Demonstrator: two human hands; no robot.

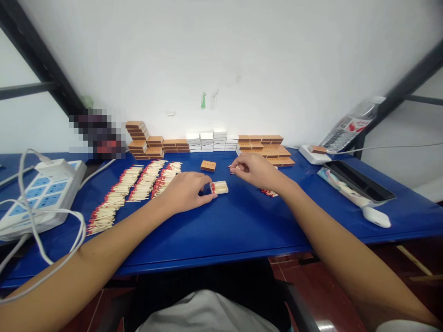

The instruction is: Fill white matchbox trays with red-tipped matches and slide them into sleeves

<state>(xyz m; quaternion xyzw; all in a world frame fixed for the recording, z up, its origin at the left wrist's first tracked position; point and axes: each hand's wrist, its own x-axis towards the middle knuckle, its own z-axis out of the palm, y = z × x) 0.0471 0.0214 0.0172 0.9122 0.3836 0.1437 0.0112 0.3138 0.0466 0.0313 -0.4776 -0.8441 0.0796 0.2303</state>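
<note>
A small white matchbox tray [220, 187] with red-tipped matches in it lies on the blue table. My left hand [188, 190] holds the tray's left end between thumb and fingers. Right of and above the tray, my right hand [247, 167] is closed in a pinch on a few matches, whose red tips just show; my fingers hide most of them. Behind the tray lies a brown matchbox cover [208, 166]. Loose matches [269, 192] lie partly hidden under my right forearm. Left of my left hand, piles of matches [148, 180] spread in slanting rows.
Against the wall stand stacked brown matchboxes [138, 146], white trays [207, 142] and more brown boxes [266, 150]. A power strip [51, 193] with looping white cables is at the left. To the right are a plastic bottle [353, 124], an open pencil case [360, 180] and a white earphone case [376, 216].
</note>
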